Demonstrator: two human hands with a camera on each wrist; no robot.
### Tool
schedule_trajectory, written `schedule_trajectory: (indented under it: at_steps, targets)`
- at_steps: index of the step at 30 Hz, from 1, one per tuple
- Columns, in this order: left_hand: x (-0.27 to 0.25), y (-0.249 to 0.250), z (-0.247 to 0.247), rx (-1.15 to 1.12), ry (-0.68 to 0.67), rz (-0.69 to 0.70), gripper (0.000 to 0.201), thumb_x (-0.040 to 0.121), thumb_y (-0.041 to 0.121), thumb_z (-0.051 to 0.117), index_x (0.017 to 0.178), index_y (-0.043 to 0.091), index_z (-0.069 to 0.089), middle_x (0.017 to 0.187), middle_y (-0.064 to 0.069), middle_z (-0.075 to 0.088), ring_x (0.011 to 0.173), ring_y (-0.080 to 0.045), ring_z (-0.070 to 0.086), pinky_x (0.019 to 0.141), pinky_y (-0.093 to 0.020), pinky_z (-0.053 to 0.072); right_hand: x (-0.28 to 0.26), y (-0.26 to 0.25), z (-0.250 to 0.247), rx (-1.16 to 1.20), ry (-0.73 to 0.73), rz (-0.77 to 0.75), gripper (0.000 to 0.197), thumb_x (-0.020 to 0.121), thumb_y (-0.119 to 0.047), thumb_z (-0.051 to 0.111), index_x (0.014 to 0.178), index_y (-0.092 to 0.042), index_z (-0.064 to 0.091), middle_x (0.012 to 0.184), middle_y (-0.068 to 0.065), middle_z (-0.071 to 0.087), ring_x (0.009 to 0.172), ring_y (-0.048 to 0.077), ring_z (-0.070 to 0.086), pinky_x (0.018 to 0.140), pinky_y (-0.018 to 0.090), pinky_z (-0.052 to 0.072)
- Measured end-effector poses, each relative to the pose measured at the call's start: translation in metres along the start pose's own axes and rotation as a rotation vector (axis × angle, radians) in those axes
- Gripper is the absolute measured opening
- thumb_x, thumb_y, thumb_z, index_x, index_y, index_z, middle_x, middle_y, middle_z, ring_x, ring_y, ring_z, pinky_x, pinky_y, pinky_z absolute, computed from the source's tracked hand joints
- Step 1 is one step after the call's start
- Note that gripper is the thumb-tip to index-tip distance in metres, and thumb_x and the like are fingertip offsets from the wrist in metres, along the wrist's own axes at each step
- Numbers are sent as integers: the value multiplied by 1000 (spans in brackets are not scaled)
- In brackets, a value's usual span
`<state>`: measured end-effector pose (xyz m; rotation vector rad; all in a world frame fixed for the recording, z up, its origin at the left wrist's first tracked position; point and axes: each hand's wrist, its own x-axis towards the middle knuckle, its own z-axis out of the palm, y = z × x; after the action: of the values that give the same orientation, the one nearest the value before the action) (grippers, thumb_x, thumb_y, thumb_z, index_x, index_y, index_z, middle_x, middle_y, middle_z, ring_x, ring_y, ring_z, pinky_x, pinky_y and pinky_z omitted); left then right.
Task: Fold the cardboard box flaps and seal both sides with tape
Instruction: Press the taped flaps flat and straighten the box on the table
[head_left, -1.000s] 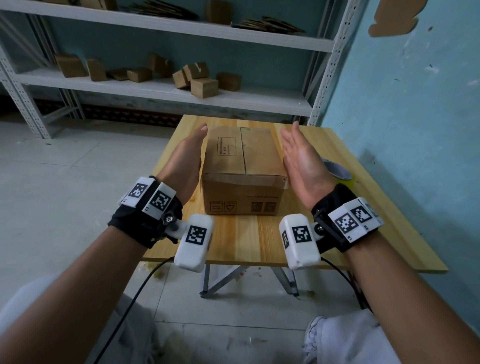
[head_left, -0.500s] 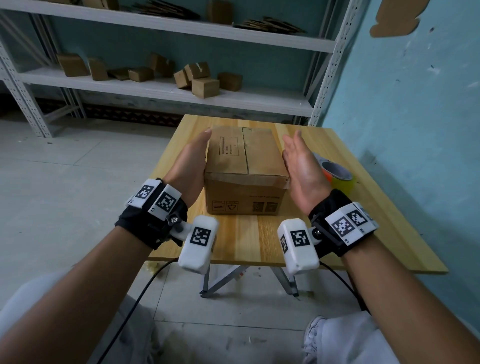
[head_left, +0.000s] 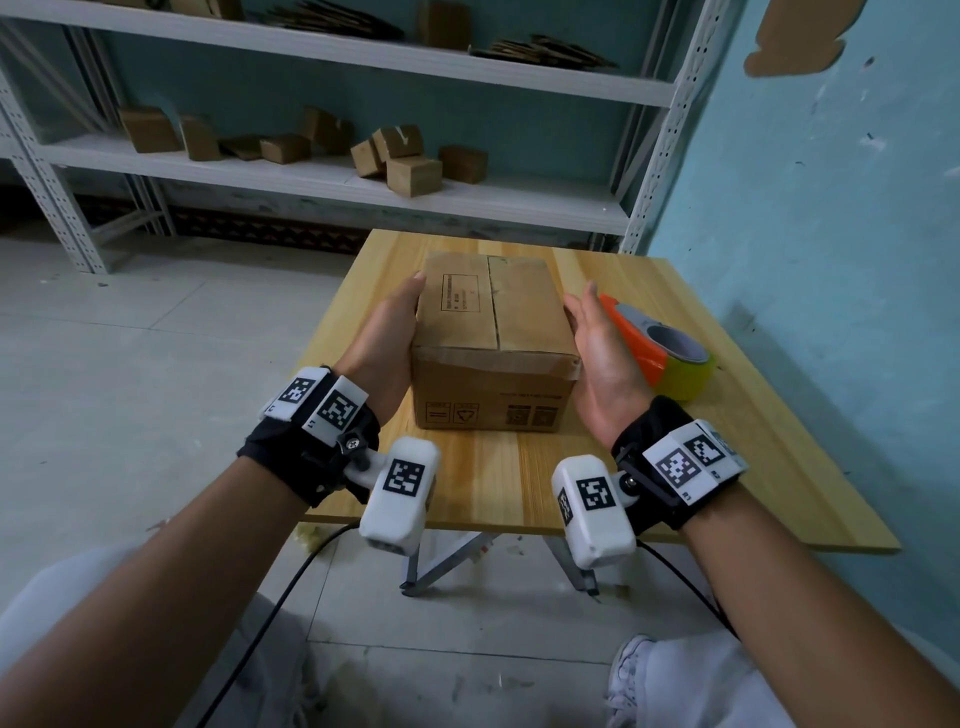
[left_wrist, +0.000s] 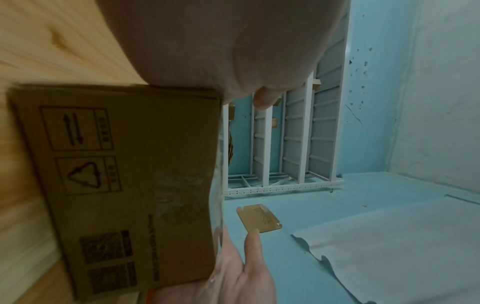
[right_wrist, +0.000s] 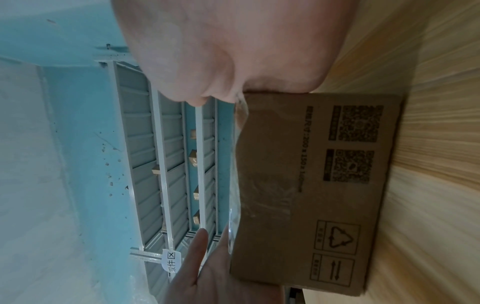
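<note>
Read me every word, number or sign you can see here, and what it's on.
"200 x 150 x": front of the brown cardboard box; the last number is blurred.
"取件区": white tag on the grey shelving.
Up-arrows sign, recycling triangle: box front; captions too small.
QR codes, top-flap print: unreadable.

Box (head_left: 493, 332) was plain brown cardboard w/ black printed symbols & QR squares on the near face. Tape dispenser (head_left: 636, 338), right of centre, was orange w/ a grey hub; its tape roll (head_left: 685, 376) was yellow-green. Table (head_left: 753, 415) was pale wood w/ lengthwise grain. Wall (head_left: 831, 208) at right was turquoise. Shelving (head_left: 363, 182) in the upper frame was white. Wrist bands (head_left: 654, 441) were black, carrying white tags w/ black-&-white square codes.
</note>
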<state>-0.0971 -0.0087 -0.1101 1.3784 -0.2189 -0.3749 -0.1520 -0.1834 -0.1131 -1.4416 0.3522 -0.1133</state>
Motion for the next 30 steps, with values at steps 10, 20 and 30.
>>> schedule_trajectory:
  at_steps: [10, 20, 30]
  targets:
    - [-2, 3, -5, -36, 77, -25, 54, 102, 42, 26, 149, 16, 25, 151, 0, 35, 135, -18, 39, 107, -33, 33, 2, -2, -13, 67, -47, -44, 68, 98, -63, 25, 154, -24, 22, 152, 1, 41, 135, 21, 43, 94, 35, 42]
    - [-5, -4, 6, -64, 72, -57, 36, 104, 37, 23, 89, 28, 54, 93, 1, 69, 100, -21, 64, 94, -37, 47, 13, 17, -9, 148, -61, -24, 62, 94, -70, 25, 133, -30, 52, 130, 5, 64, 122, 23, 58, 112, 49, 36]
    - [-2, -4, 7, -66, 93, -50, 36, 104, 41, 23, 90, 29, 54, 78, 9, 74, 92, -17, 66, 84, -34, 49, 18, 21, -7, 166, -7, -26, 87, 79, -81, 35, 150, -31, 34, 143, 5, 53, 133, 24, 48, 116, 52, 27]
